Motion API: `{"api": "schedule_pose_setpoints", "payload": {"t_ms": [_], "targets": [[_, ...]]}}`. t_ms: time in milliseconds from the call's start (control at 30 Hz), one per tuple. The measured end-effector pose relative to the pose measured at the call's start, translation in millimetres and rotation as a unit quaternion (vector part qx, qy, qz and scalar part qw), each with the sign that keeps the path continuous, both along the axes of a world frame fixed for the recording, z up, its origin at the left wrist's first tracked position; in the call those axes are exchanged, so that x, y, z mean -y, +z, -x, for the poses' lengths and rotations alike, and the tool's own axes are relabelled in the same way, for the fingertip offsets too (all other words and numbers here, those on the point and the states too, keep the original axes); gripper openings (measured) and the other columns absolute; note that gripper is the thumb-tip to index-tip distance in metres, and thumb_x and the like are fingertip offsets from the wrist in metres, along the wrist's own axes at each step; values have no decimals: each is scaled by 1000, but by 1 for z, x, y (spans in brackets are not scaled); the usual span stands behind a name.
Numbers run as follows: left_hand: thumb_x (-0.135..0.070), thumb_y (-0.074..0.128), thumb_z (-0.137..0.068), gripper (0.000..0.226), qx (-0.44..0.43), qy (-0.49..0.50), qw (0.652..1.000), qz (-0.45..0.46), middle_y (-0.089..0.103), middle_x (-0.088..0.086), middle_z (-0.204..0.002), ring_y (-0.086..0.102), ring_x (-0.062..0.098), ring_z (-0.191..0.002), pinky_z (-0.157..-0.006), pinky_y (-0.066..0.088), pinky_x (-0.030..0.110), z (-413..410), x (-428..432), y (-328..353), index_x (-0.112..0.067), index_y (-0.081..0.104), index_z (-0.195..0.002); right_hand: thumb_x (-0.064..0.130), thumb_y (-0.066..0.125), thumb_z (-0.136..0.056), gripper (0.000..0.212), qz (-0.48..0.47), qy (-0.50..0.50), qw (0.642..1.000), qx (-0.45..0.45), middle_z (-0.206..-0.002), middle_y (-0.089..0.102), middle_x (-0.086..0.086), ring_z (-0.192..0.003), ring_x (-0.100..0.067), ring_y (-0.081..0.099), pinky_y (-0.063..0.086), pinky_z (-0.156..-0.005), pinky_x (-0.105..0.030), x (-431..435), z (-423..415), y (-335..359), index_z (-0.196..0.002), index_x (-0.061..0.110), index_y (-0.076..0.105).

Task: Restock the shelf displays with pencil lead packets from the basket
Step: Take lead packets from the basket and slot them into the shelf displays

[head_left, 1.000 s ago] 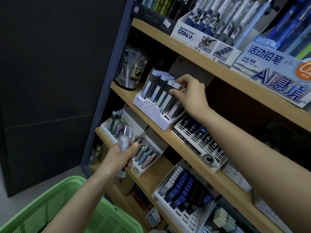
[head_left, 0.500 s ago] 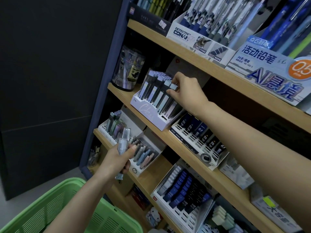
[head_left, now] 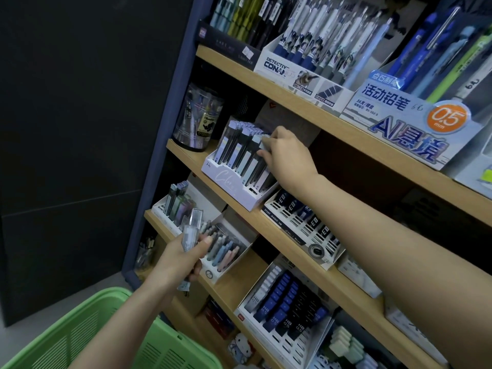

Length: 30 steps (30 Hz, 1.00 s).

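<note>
Many packets (head_left: 239,153) in white display (head_left: 226,179); right fingers (head_left: 266,155) pinch one; left fingers (head_left: 205,241) grip spares (head_left: 190,230).

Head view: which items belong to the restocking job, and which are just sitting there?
Job: left hand gripping lead packets; right hand pinching a packet in the white display box; green basket.
Idle: clear pen tub; Conan pen box.

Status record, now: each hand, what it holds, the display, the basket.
left hand: grips clear packets, raised in front of a lower shelf
right hand: pinches a packet at the display's right end
display: lilac box on shelf, rows look nearly full
basket: green, lower left; contents out of view
</note>
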<state>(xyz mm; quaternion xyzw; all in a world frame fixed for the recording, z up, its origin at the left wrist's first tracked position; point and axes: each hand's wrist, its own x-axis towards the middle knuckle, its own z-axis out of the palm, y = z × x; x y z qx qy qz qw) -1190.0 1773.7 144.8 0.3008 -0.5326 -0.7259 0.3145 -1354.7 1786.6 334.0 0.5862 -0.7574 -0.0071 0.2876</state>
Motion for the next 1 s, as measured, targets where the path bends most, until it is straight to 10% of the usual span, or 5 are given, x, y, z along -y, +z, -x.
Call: {"api": "schedule_pose_setpoints", "payload": {"t_ms": [100, 267, 467, 800, 1000], "targets": [[-24, 55, -95, 19, -15, -12, 1000, 5, 41, 1, -51, 36, 8, -38, -40, 33, 19, -3, -2, 4, -6, 53, -98, 30, 45, -100, 51, 26, 2, 1000, -7, -133, 43, -13, -121, -28, 41, 39, -97, -37, -5, -9, -11, -144, 6, 33], [-20, 50, -97, 14, -43, -69, 996, 25, 39, 2, -48, 34, 11, -41, -41, 33, 20, -6, -8, 13, -7, 51, -101, 32, 46, -99, 40, 20, 72, 967, 242, -128, 50, -5, -113, -17, 51, 43, -96, -34, -32, -49, -50, -133, 11, 46], [-13, 51, -95, 10, -70, -152, 986, 10, 48, 3, -62, 39, 15, -52, -45, 33, 23, -14, -18, 18, -3, 54, -94, 19, 59, -94, 24, -72, -13, 781, 621, -80, 52, -20, -53, -2, 59, 51, -60, -17, -41, -58, -89, -102, -3, 55], [-17, 47, -97, 24, -104, -92, 989, -43, 72, 16, -96, 62, 17, -58, -52, 53, 26, -18, -30, 24, -6, 58, -115, 19, 56, -96, 27, 86, -1, 740, 667, -75, 64, -4, -68, -20, 61, 55, -84, -45, -71, -48, -90, -113, -1, 56], [-21, 52, -91, 25, -123, -90, 986, -69, 73, 11, -99, 66, 13, -68, -58, 56, 23, -15, -41, 23, -12, 61, -113, 9, 48, -98, 10, 172, 54, 719, 672, -96, 64, -13, -68, -7, 65, 56, -68, -20, -98, -41, -78, -102, 6, 56]]}}
